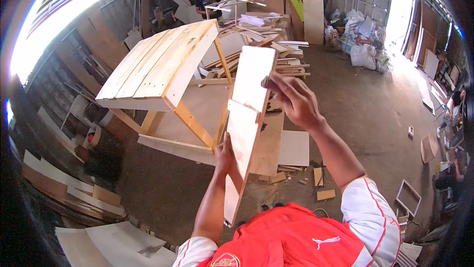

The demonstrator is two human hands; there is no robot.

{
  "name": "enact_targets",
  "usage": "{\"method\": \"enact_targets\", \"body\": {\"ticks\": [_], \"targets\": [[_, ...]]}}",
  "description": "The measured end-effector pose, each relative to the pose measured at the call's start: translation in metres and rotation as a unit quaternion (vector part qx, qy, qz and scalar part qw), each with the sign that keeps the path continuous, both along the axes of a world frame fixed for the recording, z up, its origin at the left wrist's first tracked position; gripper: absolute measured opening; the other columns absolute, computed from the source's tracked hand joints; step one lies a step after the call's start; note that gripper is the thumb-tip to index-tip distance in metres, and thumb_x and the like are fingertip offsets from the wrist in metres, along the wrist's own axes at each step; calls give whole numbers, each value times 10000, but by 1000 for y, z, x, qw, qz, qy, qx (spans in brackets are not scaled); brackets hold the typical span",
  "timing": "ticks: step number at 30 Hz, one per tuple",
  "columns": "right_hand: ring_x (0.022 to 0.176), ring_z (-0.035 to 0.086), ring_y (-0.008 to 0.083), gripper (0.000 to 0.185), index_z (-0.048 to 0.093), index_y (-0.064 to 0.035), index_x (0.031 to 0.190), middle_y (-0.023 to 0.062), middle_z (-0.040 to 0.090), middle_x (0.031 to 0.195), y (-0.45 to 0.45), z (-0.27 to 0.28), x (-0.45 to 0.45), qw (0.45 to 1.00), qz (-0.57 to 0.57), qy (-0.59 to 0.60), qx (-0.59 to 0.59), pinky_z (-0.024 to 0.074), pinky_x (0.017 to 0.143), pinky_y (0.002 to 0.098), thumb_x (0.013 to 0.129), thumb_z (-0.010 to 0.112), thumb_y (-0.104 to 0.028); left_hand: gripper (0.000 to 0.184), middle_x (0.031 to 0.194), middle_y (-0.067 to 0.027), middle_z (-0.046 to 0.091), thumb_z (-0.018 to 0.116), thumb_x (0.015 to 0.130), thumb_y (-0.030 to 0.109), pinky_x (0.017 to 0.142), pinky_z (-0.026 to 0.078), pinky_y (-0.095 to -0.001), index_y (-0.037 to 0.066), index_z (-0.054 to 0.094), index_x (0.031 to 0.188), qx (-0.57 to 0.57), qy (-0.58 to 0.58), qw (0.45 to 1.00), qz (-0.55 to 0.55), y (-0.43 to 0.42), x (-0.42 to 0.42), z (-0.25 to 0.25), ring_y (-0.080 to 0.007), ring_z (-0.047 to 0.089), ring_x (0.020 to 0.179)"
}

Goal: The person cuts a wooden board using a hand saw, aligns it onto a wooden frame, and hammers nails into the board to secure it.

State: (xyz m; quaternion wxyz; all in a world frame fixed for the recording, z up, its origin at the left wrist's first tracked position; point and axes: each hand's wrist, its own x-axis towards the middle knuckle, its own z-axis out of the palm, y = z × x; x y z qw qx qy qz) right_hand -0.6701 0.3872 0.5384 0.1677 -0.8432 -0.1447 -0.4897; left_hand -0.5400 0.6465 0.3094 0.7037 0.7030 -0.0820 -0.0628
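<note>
A long pale wooden board [241, 146] stands tilted in front of me, its near end low by my shirt. Partway up, a stepped seam crosses it, with a second pale piece [254, 77] above. My left hand [224, 158] grips the board's left edge below that seam. At the upper right edge is my right hand [297, 100], its fingers closed around a small dark thing [265, 82] that I cannot make out. Behind the board, to the left, stands a wooden frame with a slatted top [158, 62].
Wood offcuts [256, 35] lie heaped at the back, where another person [208, 0] is. White sacks [363, 55] sit by the far wall. Small wood blocks [326, 195] and a pale panel [294, 147] lie on the floor. Sheets [113, 242] lean at lower left.
</note>
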Motion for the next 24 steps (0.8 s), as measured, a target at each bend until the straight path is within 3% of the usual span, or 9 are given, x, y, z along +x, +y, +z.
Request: {"method": "enact_targets", "body": {"ticks": [5,9,12,15,16,18,20,22,24], "targets": [[818,613,224,647,551,-199,1471,42,568,939,52,-36,23,982,-144,33,-114,573,693,364,854,734,-128,666,612,40,464,502,1045,549,525,330,-300,30,556,632,99,36,994,-13,69,-20,15,-87,409,594],[781,586,183,562,561,-261,1461,28,547,897,100,-67,39,976,-93,68,-186,575,634,355,921,652,-135,674,633,35,494,493,1050,545,517,328,-304,9,585,652,61,63,996,4,118,-26,17,-76,420,599],[759,579,171,563,541,-258,1473,27,564,888,105,-40,64,988,-124,-43,-84,524,501,311,931,645,-146,677,640,36,506,487,1055,540,519,336,-299,-15,624,693,110,69,991,17,150,-22,8,-69,432,605],[759,579,167,577,526,-255,1484,30,571,894,144,-72,61,989,-84,54,-111,511,466,304,931,638,-134,690,655,31,524,483,1053,554,543,367,-305,-36,645,734,41,66,997,10,173,-18,3,-75,444,624],[910,660,247,670,521,-290,1482,70,609,994,158,-68,48,984,-43,102,-141,605,624,357,853,642,-93,691,658,29,525,482,1052,559,544,367,-306,-34,645,736,32,74,997,21,180,-20,4,-74,444,627],[903,668,261,678,518,-291,1482,85,634,1044,165,-83,54,968,-23,153,-195,608,631,370,848,641,-86,694,662,26,528,479,1050,569,547,367,-308,-30,644,742,15,93,995,41,193,-23,17,-73,444,634],[768,594,192,583,530,-225,1482,51,582,888,158,-87,76,984,-77,21,-160,513,487,319,921,641,-112,678,663,24,541,488,1047,568,532,347,-302,-5,645,722,69,74,994,28,209,-25,22,-64,440,625],[768,601,236,595,560,-221,1457,63,566,866,165,-62,83,997,-67,-14,-44,525,534,344,887,711,-142,669,646,25,537,491,1049,561,527,339,-300,13,641,695,106,65,992,0,229,-18,9,-63,435,615],[794,606,252,583,583,-216,1438,72,574,873,185,-76,76,995,-61,1,-74,533,577,374,876,716,-136,666,626,35,525,494,1049,559,524,334,-299,36,620,656,92,74,993,2,245,-10,-12,-68,420,604]]}}
